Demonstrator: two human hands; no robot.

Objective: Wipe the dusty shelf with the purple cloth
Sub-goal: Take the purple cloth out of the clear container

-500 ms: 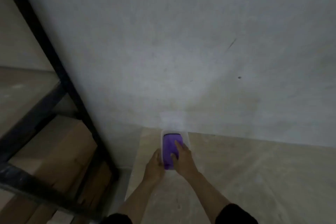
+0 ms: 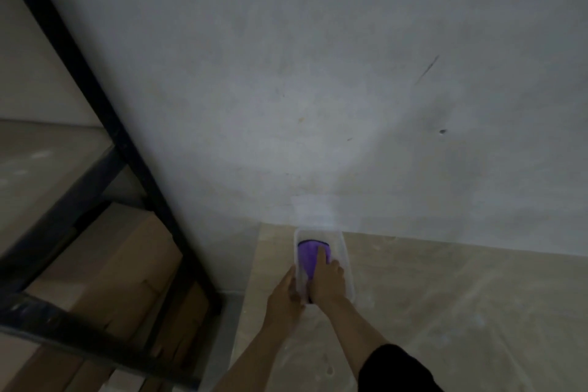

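Purple cloth (image 2: 308,257) lying inside a clear plastic bin (image 2: 347,270) on the dusty shelf (image 2: 445,312), close against the grey wall (image 2: 318,73). Right hand (image 2: 327,280) reaching into the bin, fingers spread flat over the cloth — nothing gripped. Left hand (image 2: 284,299) cupped against the bin's left wall. Black rack frame (image 2: 95,99) and cardboard boxes (image 2: 105,264) off to the left.

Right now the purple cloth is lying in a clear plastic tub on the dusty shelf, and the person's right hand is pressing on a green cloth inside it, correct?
Not quite: there is no green cloth. The head view shows the right hand reaching into the clear plastic tub and resting on the purple cloth itself. The rest holds: the tub sits on the dusty shelf, against the wall.
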